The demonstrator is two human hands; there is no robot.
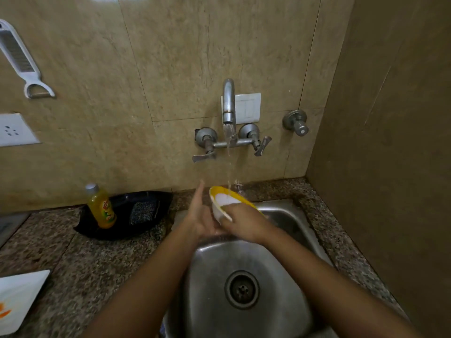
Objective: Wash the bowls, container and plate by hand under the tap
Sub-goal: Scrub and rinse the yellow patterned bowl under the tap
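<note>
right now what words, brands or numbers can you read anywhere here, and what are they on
"Vi": partial red lettering on the yellow bottle's label; the rest is blurred, so the brand cannot be read for certain.
White plate: orange design only, no text.
Bowl, socket and switch plate: no visible text.

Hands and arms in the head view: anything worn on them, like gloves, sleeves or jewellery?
Both hands, left hand and right hand, are bare, with no gloves. Both forearms are uncovered right down to the frame edge; no sleeves show. No watch, bangle or ring is visible.
</note>
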